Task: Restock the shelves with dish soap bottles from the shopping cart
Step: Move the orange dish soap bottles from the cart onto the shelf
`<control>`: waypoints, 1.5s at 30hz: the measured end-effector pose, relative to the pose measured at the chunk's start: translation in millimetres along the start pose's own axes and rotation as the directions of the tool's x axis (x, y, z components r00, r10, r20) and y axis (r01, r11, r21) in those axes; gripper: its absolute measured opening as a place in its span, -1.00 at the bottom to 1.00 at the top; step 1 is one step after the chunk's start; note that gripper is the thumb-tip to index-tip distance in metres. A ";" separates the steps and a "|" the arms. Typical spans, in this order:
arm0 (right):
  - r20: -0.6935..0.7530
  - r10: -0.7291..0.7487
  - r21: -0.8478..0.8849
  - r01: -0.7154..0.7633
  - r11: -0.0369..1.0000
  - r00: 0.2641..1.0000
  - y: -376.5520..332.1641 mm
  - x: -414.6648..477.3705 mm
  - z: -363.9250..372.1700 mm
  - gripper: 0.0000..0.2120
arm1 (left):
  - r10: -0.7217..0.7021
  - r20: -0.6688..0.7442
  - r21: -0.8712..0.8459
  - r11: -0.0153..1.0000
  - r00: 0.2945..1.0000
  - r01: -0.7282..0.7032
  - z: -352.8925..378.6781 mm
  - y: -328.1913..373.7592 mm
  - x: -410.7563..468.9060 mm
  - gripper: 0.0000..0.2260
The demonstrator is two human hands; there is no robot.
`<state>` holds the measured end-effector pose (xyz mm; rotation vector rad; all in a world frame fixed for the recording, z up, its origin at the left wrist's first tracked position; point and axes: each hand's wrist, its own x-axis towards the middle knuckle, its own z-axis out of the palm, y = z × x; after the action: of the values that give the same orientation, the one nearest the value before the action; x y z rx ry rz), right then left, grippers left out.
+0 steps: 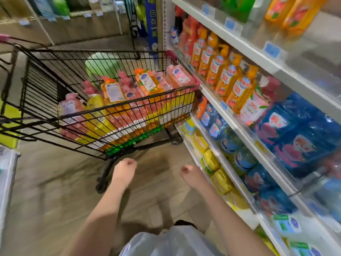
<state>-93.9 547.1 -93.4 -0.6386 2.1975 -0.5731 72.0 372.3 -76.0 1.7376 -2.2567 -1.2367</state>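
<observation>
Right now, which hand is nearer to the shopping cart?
Left. The left hand is just below the near corner of the shopping cart; the right hand is farther right, closer to the shelves.

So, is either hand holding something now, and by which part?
Nothing is held. The left hand and the right hand are both curled and empty, apart from the shopping cart.

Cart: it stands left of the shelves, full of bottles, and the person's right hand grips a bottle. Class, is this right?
No. The head view shows the right hand holding nothing, its fingers curled into an empty fist. The cart does stand left of the shelves, full of bottles.
</observation>
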 end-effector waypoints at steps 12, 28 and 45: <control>-0.129 -0.460 -0.101 0.450 0.887 0.878 -166.8 139.6 -92.7 -0.70 | 0.078 -0.453 -0.034 0.994 0.888 -0.105 -75.0 114.6 121.0 -0.66; -0.164 -0.408 -0.376 0.326 0.867 0.898 -278.0 293.9 -97.0 -0.50 | -0.240 -0.261 0.106 0.956 0.935 0.275 -106.7 141.5 293.4 -0.45; 0.016 -0.059 -0.088 0.060 0.994 0.998 -344.4 392.1 -119.0 -0.29 | -0.339 0.154 -0.049 0.936 0.928 0.350 -160.7 124.3 415.6 -0.07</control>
<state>-324.9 67.7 -35.7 -0.7544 2.2075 -0.5032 -106.5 -54.3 -66.0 2.1481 -1.9944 -1.5316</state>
